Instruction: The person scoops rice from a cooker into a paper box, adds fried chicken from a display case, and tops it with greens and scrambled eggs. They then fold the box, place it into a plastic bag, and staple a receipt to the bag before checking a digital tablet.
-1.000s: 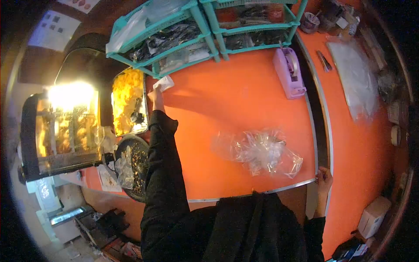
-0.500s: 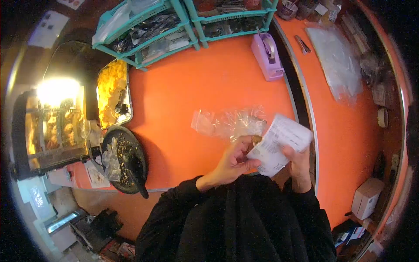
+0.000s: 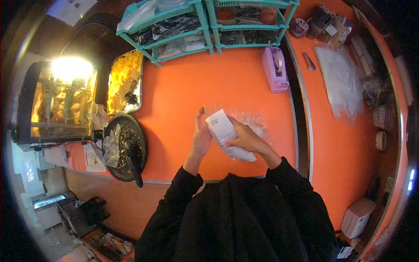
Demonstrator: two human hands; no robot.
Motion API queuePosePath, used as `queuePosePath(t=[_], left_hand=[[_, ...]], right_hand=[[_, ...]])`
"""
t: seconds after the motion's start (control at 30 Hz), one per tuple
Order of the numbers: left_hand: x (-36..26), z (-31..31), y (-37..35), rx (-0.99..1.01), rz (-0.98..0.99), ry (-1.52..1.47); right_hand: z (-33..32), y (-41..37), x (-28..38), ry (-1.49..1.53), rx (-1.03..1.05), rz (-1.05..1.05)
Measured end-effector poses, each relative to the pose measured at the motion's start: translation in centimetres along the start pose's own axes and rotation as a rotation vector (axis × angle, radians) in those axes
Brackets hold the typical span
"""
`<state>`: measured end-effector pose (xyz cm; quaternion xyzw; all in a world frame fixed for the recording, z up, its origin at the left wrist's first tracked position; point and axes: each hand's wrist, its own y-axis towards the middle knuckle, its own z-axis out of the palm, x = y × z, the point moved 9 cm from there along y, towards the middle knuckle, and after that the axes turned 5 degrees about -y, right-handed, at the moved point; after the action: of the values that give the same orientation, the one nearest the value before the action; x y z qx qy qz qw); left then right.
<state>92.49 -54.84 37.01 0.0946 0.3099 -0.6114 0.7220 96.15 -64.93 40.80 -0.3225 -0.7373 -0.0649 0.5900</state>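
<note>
A white paper (image 3: 223,131) with printed text lies across my right hand (image 3: 248,139), which is closed around its right side with the thumb on top. The paper looks folded or curled, and its lower end sticks out below the thumb. My left hand (image 3: 200,139) is at the paper's left edge, fingers pointing up and bent. A small brown thing (image 3: 201,110) shows at the left fingertips; its kind is not clear. Behind my right hand, clear plastic bags (image 3: 257,122) lie on the orange counter (image 3: 183,91), partly hidden by the hand and paper.
A black pan (image 3: 139,126) with crumbs and clear plastic stands at left, beside a tray (image 3: 140,87) of yellow food and a lit glass display case (image 3: 61,109). Teal racks (image 3: 209,26) are at the back. A purple tape dispenser (image 3: 275,72) and plastic sheets (image 3: 338,81) lie to the right.
Both hands and the paper have moved left and slightly up in view. The paper has turned, its upper end now tilting left. The whole view has shifted as well.
</note>
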Motion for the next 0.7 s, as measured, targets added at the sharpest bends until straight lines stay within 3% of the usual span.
queuePosePath(t=[0.07,0.13,0.23,0.33,0.4,0.43,0.5,0.57,0.6,0.67,0.7], left_hand=[[0.0,0.1,0.1,-0.038,0.059,0.376],[-0.3,-0.1,0.3,-0.103,0.106,0.382],[-1.0,0.1,0.5,-0.176,0.189,0.422],[-2.2,0.8,0.2,-0.220,0.311,0.524],[-2.8,1.0,-0.1,-0.261,0.342,0.551],[-2.9,1.0,0.0,-0.257,0.342,0.533],[-3.3,0.7,-0.1,-0.269,0.352,0.502],[-3.8,1.6,-0.1,-0.270,0.345,0.480],[-4.0,1.9,-0.3,-0.282,0.339,0.473],[-4.0,1.7,-0.5,-0.313,0.313,0.446],[-3.9,1.8,-0.4,-0.319,0.300,0.431]], right_hand=[[0.1,0.2,-0.5,0.003,-0.030,-0.021],[-0.4,0.4,-0.5,-0.057,-0.085,-0.100],[-4.9,1.6,-1.9,0.025,0.006,0.117],[-18.8,4.2,-2.9,-0.452,-0.619,-0.059],[-27.9,5.0,-3.7,-0.819,-0.863,-0.003],[-31.8,4.1,-4.8,-1.084,-1.096,0.072],[-37.5,2.9,-11.4,-1.400,-1.187,0.321],[-39.5,3.7,-17.7,-1.570,-0.803,0.275],[-39.3,3.5,-17.2,-1.540,-0.745,0.389],[-39.6,3.7,-18.7,-1.188,-0.622,0.533],[-38.5,3.8,-18.1,-0.919,-0.601,0.484]])
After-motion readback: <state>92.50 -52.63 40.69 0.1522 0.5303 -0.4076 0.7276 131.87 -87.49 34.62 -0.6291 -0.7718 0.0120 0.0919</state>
